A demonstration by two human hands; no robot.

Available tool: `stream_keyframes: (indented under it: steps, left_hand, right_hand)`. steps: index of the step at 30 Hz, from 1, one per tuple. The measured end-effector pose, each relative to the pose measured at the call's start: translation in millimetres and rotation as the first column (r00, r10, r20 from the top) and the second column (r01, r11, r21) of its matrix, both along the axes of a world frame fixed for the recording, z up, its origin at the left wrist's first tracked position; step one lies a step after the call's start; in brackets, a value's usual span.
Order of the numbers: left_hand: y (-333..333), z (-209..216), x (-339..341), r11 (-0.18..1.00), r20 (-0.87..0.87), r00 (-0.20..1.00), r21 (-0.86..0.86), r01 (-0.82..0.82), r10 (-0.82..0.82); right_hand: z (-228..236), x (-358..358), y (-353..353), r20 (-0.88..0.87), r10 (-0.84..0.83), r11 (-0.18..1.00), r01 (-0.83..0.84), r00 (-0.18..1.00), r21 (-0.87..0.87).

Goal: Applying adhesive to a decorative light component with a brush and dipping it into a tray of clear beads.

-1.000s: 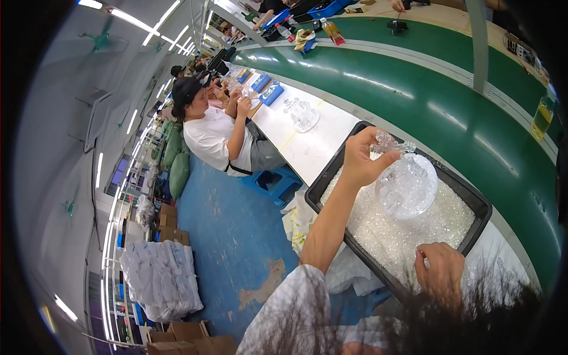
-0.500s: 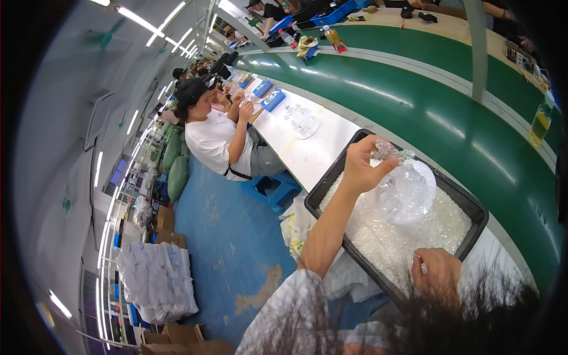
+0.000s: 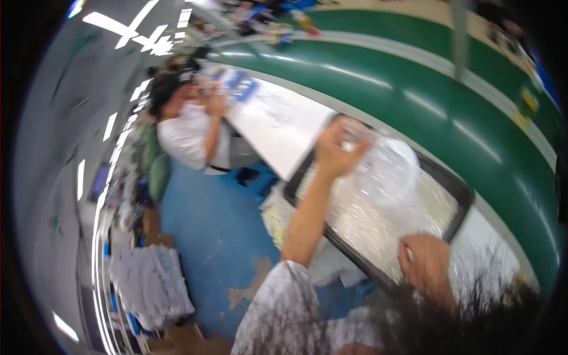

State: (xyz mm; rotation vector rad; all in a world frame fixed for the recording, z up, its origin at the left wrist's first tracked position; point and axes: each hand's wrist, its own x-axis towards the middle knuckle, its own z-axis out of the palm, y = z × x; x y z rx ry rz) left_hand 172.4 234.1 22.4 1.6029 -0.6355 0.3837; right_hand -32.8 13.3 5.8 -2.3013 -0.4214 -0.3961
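Observation:
Between the thumb and fingers of my left hand is the gathered, crinkled end of a clear round plastic piece. The rounded body of this piece hangs over a bed of clear, glittering granules, which fills a black tray. Over the near right part of the tray, my right hand is curled, thumb against fingers. Something small and pale shows at its fingertips, too blurred to name. Motion smears the whole picture.
A seated co-worker handles clear pieces farther along the white table. Blue boxes and more clear plastic lie there. Along the right runs a green conveyor belt. A blue stool stands left of the table; white bundles are stacked lower left.
The view has shifted, so most things sit farther left and the picture is blurred. My left hand keeps its hold on the clear piece; my right hand stays curled.

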Motion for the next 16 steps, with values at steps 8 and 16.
stream_keyframes:
  steps: [8, 16]
  left_hand:
    - [9, 19, -3, 0.997, -0.087, 0.994, -0.029, 0.065, -0.068]
    - [8, 25, -13, 0.994, -0.072, 0.992, 0.030, 0.103, -0.101]
  right_hand:
    - [6, 5, 4, -0.100, 0.020, 0.998, -0.025, 0.995, -0.053]
    - [5, -1, 7, -0.032, -0.002, 0.999, 0.000, 0.999, -0.043]
